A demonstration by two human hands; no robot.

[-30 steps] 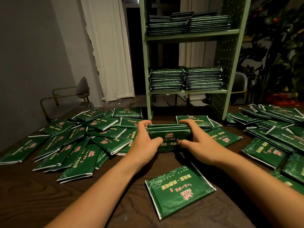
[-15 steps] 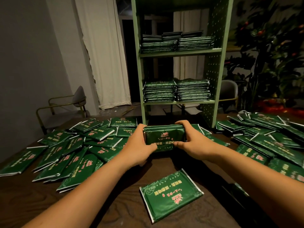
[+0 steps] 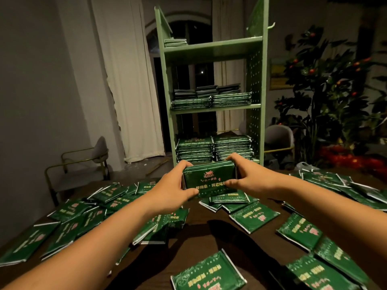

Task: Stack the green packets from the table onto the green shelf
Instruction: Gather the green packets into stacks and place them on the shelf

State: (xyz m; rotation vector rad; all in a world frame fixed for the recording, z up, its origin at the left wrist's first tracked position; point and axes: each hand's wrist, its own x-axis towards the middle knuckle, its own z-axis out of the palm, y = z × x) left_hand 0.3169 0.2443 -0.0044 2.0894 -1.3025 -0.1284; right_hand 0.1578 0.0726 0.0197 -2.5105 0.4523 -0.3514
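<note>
A bundle of green packets (image 3: 209, 178) is held up off the table between both hands, tilted so its printed face looks at me. My left hand (image 3: 171, 191) grips its left end, thumb underneath. My right hand (image 3: 245, 176) grips its right end. Behind it stands the green shelf (image 3: 213, 47), with packet stacks on the lowest board (image 3: 213, 149), the middle board (image 3: 211, 99) and a small pile on the top board (image 3: 174, 42). Many loose green packets (image 3: 88, 218) lie scattered over the dark wooden table (image 3: 196, 237).
More loose packets (image 3: 326, 183) cover the table's right side and near edge. A chair (image 3: 83, 162) stands at the left by a white curtain (image 3: 125, 80). Another chair (image 3: 278, 139) and a plant with red fruit (image 3: 326, 97) are behind on the right.
Both hands have lifted the bundle from the table and carried it up and forward toward the shelf. The view has tilted up, showing the shelf's top board.
</note>
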